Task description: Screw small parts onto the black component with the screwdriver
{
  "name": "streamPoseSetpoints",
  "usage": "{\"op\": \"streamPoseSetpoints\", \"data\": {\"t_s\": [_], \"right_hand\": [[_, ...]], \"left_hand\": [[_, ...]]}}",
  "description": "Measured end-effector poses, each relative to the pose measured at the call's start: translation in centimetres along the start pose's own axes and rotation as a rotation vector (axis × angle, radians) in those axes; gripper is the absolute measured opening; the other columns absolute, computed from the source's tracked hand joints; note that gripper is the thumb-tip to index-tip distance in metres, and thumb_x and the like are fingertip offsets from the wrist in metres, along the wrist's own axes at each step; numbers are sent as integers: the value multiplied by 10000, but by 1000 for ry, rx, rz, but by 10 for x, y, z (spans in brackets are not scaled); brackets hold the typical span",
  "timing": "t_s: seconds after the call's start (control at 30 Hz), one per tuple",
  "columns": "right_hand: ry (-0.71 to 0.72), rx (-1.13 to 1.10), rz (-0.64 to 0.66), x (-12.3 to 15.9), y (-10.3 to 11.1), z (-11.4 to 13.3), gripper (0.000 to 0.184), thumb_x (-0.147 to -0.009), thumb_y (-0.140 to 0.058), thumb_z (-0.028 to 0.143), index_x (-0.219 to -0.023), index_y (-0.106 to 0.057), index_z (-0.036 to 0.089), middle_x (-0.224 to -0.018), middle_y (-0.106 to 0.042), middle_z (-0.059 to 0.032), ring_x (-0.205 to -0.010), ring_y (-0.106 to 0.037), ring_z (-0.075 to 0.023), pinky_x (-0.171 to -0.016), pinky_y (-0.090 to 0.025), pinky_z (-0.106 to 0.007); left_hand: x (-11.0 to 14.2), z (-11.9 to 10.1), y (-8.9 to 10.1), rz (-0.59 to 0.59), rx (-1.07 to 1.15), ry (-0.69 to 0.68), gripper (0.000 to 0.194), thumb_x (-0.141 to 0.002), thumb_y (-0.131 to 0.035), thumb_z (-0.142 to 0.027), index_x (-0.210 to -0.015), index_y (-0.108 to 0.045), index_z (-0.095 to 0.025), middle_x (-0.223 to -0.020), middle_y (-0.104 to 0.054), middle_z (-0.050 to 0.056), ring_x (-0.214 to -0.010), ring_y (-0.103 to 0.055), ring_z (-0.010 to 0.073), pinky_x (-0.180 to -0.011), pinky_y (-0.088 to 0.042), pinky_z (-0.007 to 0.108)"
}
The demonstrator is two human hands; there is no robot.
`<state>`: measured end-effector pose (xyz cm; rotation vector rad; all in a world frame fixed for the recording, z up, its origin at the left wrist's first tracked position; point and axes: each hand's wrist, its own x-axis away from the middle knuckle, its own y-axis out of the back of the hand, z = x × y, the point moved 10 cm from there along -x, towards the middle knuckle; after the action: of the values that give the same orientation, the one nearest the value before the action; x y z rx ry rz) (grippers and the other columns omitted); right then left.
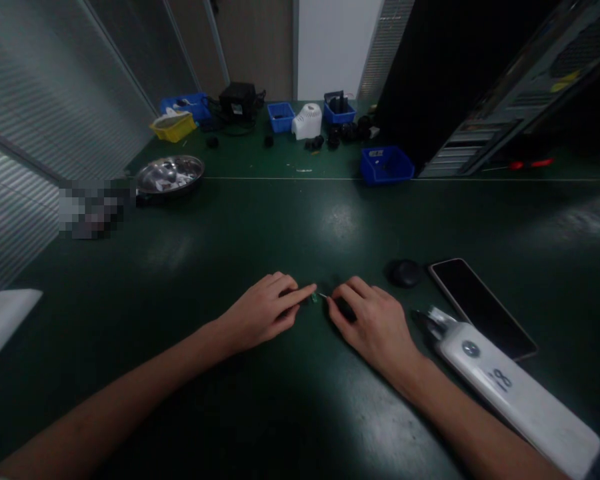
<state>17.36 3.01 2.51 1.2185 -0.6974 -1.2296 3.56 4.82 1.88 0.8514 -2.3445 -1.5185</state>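
Two bare forearms (130, 393) are lying nearest, flanking a small, flat green piece (315, 298) on the dark green tabletop (280, 230). Left of that piece, the left hand (267, 308) is pointing its index finger at the edge, its grip impossible to tell; right of it, the right hand (370, 319) is pinching a dark-handled, slim metal-tipped tool (323, 295).

I'm looking remotely across a dark green worktop (240, 227), a pale seam (260, 178) running across it. Slatted blinds (10, 193) are filling the left side; a brown wall panel (260, 50) and a white panel (336, 50) are standing beyond the far edge. At the right I'm seeing a large black cabinet (430, 73). Dim light is leaving blurry glare (339, 219) on the worktop.
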Motion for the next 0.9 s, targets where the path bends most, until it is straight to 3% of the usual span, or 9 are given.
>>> {"op": "streamPoseSetpoints", "data": {"t_s": [0.2, 0.37, 0.47, 0.53, 0.63, 0.77, 0.9], "right_hand": [[-137, 70, -34, 2, 4, -12, 192, -1021, -530, 349, -908, -630, 229, -919, -639, -7, -713, -565, -165, -705, -359, -307], [-160, 55, -44, 2, 3, -15, 194, -1015, -529, 345, -904, -633, 225, -908, -648, -8, -722, -593, -161, -694, -360, -296], [-161, 27, -52, 2, 3, -15, 195, -1014, -533, 346, -903, -636, 223, -918, -653, -11, -734, -603, -158, -692, -363, -294], [-159, -1, -49, 1, 3, -15, 198, -1016, -527, 340, -904, -638, 221, -922, -653, -14, -742, -605, -154, -689, -366, -290], [-158, -40, -42, 1, 3, -15, 208, -1021, -516, 341, -907, -639, 218, -923, -648, -17, -761, -607, -152, -690, -374, -283], [-170, -52, -36, 1, 2, -17, 204, -1017, -526, 353, -907, -638, 224, -920, -642, -7, -750, -602, -151, -684, -379, -283], [-178, -41, -34, 1, 1, -18, 208, -1013, -529, 363, -904, -640, 226, -921, -639, -6, -749, -608, -157, -681, -386, -287]], "left_hand": [[-1, -7, 8, -9, 104, -31, 285, -1015, -512, -181, -1271, -632, -216, -1270, -629, 86, -1175, -567, 205, -1029, -482, 387], [-12, -20, -5, 31, 21, -139, 309, -1037, -464, -187, -1313, -602, -204, -1336, -641, 79, -1266, -543, 219, -1078, -454, 426], [-9, -5, -1, 23, -22, -126, 329, -1029, -472, -188, -1335, -591, -208, -1277, -666, 79, -1209, -574, 217, -1041, -479, 419], [3, 27, 15, -23, -55, -20, 369, -1023, -476, -192, -1379, -568, -230, -1295, -648, 78, -1190, -583, 211, -1029, -491, 408], [44, 101, 54, -119, -161, 210, 393, -1020, -467, -230, -1402, -560, -230, -1338, -609, 94, -1189, -580, 215, -1024, -498, 397], [136, 207, 119, -235, -449, 566, 422, -1001, -459, -319, -1359, -586, -135, -1308, -618, 129, -1222, -555, 267, -1086, -438, 445], [225, 274, 160, -254, -620, 849, 519, -982, -413, -428, -1351, -604, -117, -1302, -628, 138, -1145, -594, 287, -1051, -457, 444]]}}
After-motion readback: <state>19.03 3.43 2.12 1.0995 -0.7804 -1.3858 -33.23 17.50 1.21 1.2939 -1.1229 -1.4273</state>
